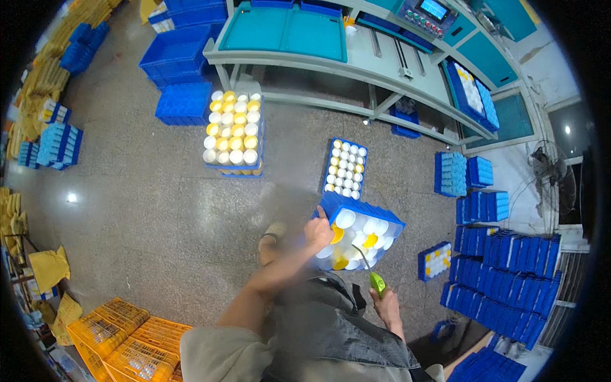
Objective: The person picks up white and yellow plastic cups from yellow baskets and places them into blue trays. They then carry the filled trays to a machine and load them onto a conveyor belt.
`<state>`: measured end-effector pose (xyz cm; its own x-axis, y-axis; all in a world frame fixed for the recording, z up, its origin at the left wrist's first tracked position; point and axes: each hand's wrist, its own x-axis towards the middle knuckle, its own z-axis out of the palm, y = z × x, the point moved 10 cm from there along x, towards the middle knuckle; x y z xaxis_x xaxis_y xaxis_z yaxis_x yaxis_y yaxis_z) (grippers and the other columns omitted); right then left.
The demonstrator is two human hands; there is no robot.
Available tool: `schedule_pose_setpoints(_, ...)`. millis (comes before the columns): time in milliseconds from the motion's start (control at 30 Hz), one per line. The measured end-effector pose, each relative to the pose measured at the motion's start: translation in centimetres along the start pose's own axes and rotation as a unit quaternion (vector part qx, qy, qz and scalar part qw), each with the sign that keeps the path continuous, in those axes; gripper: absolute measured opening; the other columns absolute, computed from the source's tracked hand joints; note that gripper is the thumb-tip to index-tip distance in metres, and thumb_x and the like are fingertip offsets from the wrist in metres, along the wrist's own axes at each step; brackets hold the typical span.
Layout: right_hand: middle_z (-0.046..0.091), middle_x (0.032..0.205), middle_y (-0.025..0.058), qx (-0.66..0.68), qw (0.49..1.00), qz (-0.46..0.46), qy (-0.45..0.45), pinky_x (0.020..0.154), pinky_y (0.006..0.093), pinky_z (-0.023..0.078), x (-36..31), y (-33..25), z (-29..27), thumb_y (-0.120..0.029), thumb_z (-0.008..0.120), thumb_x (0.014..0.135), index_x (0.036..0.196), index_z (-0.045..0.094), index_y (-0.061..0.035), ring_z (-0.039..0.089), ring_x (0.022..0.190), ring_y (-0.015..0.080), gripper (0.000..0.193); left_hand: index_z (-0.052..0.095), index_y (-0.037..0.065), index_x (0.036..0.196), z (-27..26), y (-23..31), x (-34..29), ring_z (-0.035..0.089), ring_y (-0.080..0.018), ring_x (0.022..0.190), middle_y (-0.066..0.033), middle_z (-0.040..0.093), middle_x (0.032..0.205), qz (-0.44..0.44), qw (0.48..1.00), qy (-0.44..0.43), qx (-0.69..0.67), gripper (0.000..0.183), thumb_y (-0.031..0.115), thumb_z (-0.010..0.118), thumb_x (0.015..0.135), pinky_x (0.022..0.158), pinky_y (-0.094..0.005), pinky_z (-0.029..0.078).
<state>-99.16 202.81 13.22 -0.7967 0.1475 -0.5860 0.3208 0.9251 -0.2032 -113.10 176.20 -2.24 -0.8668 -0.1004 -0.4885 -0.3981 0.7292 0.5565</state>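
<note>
My left hand (320,232) grips the left edge of a tilted blue plastic crate (363,207) in front of me, its fingers bent over the side. Inside the crate sit white and yellow round cup-like pieces (345,219), several of them behind a hazy glare. My right hand (387,307) is closed round the lime-green handle of a hook tool (377,284). The tool's thin, curved metal shaft reaches up over the crate's contents; whether its tip touches a piece I cannot tell. A dark apron (324,318) covers my lap.
Beyond the crate lies another filled blue crate (344,169); a taller filled stack (233,130) stands left of it. A teal-topped machine bench (283,32) spans the back. Blue crates (509,254) are piled at right, orange crates (137,344) at lower left.
</note>
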Motion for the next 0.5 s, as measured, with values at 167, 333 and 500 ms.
schedule_pose_setpoints(167, 0.067, 0.079, 0.0298, 0.113, 0.993, 0.019, -0.035, 0.069, 0.0486, 0.052, -3.9, -1.9, 3.3, -0.044, 0.066, 0.092, 0.1, 0.066, 0.0081, 0.068, 0.082, 0.046, 0.053, 0.028, -0.015, 0.146, -1.8, -3.1, -0.2, 0.07, -0.0407, 0.086, -0.0263, 0.07, 0.089, 0.003, 1.0, -0.029, -0.009, 0.083, 0.024, 0.061, 0.08, 0.077, -0.049, 0.056)
schedule_pose_setpoints(333, 0.067, 0.084, 0.0298, 0.045, 0.99, 0.132, -0.017, 0.072, 0.0487, 0.052, -5.6, -0.8, 5.6, -0.043, 0.066, 0.092, 0.105, 0.065, 0.0087, 0.068, 0.085, 0.0454, 0.054, 0.041, -0.01, 0.14, -1.5, -4.7, -1.0, 0.072, -0.0334, 0.08, -0.0183, 0.073, 0.087, 0.022, 0.998, -0.022, 0.054, 0.071, 0.017, 0.063, 0.079, 0.07, -0.0448, 0.058)
schedule_pose_setpoints(500, 0.069, 0.09, 0.0287, 0.086, 0.992, 0.078, -0.038, 0.075, 0.0492, 0.054, -6.2, -2.1, 8.2, -0.044, 0.064, 0.092, 0.106, 0.065, 0.0059, 0.068, 0.087, 0.0459, 0.052, 0.056, -0.012, 0.126, 0.4, -5.5, -1.6, 0.072, -0.0369, 0.081, -0.02, 0.072, 0.088, 0.056, 0.992, 0.0, 0.113, 0.056, 0.018, 0.061, 0.079, 0.07, -0.0461, 0.058)
